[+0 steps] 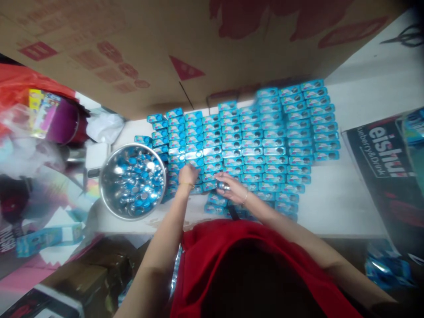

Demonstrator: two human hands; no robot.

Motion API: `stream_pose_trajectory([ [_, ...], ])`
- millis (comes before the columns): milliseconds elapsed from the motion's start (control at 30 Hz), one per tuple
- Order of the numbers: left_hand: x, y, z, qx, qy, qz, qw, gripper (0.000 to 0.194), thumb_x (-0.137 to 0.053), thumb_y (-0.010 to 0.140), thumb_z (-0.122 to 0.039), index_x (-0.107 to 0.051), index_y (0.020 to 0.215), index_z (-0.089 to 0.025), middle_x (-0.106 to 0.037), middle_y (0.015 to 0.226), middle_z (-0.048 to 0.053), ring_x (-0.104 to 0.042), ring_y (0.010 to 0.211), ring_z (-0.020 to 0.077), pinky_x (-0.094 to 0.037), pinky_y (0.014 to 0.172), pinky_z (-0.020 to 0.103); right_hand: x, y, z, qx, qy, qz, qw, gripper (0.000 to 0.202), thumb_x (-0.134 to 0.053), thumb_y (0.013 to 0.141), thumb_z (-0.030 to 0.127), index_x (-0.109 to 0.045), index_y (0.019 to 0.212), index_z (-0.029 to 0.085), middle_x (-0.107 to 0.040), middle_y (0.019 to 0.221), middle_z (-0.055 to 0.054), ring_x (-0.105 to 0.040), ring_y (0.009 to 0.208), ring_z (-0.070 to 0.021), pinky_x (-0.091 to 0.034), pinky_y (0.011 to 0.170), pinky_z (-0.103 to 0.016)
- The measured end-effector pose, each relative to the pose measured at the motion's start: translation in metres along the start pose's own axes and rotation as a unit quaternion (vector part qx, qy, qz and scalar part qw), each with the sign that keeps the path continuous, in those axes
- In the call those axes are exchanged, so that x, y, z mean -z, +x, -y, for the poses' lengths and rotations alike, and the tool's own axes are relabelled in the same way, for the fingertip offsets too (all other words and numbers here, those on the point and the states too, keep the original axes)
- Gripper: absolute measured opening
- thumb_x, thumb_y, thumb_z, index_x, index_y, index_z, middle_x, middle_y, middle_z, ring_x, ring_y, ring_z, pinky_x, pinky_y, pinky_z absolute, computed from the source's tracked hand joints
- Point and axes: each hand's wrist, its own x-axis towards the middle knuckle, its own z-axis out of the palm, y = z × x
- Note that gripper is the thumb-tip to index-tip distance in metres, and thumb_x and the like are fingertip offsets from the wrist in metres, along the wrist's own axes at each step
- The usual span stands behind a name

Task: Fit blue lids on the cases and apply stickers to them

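Note:
Rows of small blue boxes [253, 143] cover the middle of the white table [351, 194]. My left hand [188, 175] is over the front left part of these rows, its fingers bent and together; what they hold, if anything, is hidden. To its right, my right hand [230, 185] has its fingers curled round a small silvery round piece [223, 185], at the front edge of the rows. Left of both hands stands a round metal bowl [103, 196] with many silver and blue round pieces [137, 181] inside.
A large cardboard box [159, 48] rises behind the rows. Black scissors [409, 36] lie at the back right. A dark printed carton [387, 172] is on the right. Plastic bags [104, 126] and a purple container [62, 119] sit at the left.

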Motion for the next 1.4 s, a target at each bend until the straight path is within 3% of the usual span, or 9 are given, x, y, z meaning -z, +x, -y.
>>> stream_pose_trajectory([
  [133,0.008,0.016,-0.006,0.022,0.104,0.074,0.992,0.033,-0.064,0.075,-0.050,-0.067,0.073,-0.018,-0.071,0.091,0.019,-0.066,0.091,0.0308,-0.047,0.076,0.035,0.005,0.002,0.002,0.001,0.009,0.066,0.998,0.034,-0.071,0.070,0.036,-0.049,0.093,0.023,-0.051,0.060,0.008,-0.046,0.040,-0.0062,-0.014,0.032,-0.013],
  [267,0.012,0.011,-0.007,0.014,0.103,0.046,0.994,0.032,-0.068,0.072,-0.047,-0.067,0.078,-0.016,-0.070,0.091,0.020,-0.065,0.093,0.0329,-0.047,0.076,0.037,0.004,0.005,0.002,0.009,0.012,0.050,0.999,0.036,-0.071,0.068,0.037,-0.047,0.092,0.024,-0.050,0.060,0.008,-0.046,0.041,-0.0064,-0.014,0.032,-0.012],
  [367,0.004,-0.017,-0.009,-0.074,-0.076,0.000,0.994,0.026,-0.064,0.078,-0.043,-0.064,0.082,-0.018,-0.068,0.080,0.011,-0.065,0.081,0.0247,-0.047,0.073,0.033,0.001,0.006,0.000,0.033,0.003,0.009,0.999,0.035,-0.071,0.068,0.038,-0.048,0.090,0.024,-0.048,0.058,0.009,-0.046,0.041,-0.0061,-0.016,0.032,-0.012],
  [433,-0.007,-0.044,-0.012,-0.132,-0.246,0.024,0.960,0.027,-0.062,0.079,-0.046,-0.062,0.081,-0.018,-0.065,0.074,0.005,-0.061,0.071,0.0184,-0.047,0.069,0.029,-0.001,0.007,-0.003,0.061,-0.002,-0.013,0.998,0.032,-0.070,0.069,0.039,-0.048,0.087,0.023,-0.046,0.055,0.010,-0.044,0.040,-0.0055,-0.017,0.032,-0.012],
  [533,-0.023,-0.078,-0.012,-0.146,-0.402,0.064,0.901,0.030,-0.066,0.075,-0.047,-0.058,0.073,-0.018,-0.058,0.067,0.000,-0.055,0.063,0.0133,-0.046,0.065,0.026,-0.007,0.008,-0.010,0.089,-0.008,-0.028,0.996,0.029,-0.070,0.068,0.038,-0.049,0.082,0.022,-0.042,0.052,0.011,-0.039,0.037,-0.0041,-0.016,0.032,-0.013],
  [600,-0.028,-0.088,-0.007,-0.129,-0.434,0.035,0.891,0.027,-0.064,0.077,-0.044,-0.056,0.073,-0.019,-0.056,0.067,-0.001,-0.053,0.062,0.0124,-0.045,0.064,0.025,-0.011,0.009,-0.015,0.089,-0.007,-0.039,0.995,0.030,-0.071,0.067,0.037,-0.049,0.079,0.021,-0.045,0.053,0.010,-0.037,0.037,-0.0031,-0.016,0.032,-0.013],
  [767,-0.024,-0.075,0.026,-0.169,-0.199,-0.136,0.956,0.019,-0.054,0.087,-0.035,-0.061,0.080,-0.019,-0.058,0.082,0.004,-0.054,0.079,0.0172,-0.043,0.076,0.031,-0.012,0.008,-0.020,0.042,0.009,-0.049,0.998,0.040,-0.077,0.063,0.044,-0.049,0.080,0.021,-0.049,0.054,0.008,-0.044,0.040,-0.0046,-0.017,0.033,-0.014],
  [967,-0.026,-0.067,0.041,-0.206,0.158,-0.113,0.959,0.029,-0.043,0.093,-0.030,-0.067,0.108,-0.027,-0.062,0.100,0.010,-0.050,0.094,0.0262,-0.034,0.078,0.041,0.000,0.004,-0.018,0.006,0.040,-0.052,0.998,0.046,-0.082,0.059,0.045,-0.048,0.081,0.022,-0.046,0.052,0.009,-0.046,0.042,-0.0054,-0.018,0.033,-0.014],
  [1400,-0.022,-0.071,0.016,-0.207,0.209,-0.044,0.955,0.028,-0.044,0.092,-0.032,-0.066,0.101,-0.015,-0.061,0.108,0.016,-0.046,0.105,0.0322,-0.033,0.087,0.048,-0.005,0.002,-0.020,0.025,0.021,-0.043,0.999,0.046,-0.081,0.061,0.047,-0.048,0.081,0.021,-0.046,0.051,0.009,-0.048,0.042,-0.0058,-0.019,0.033,-0.015],
])
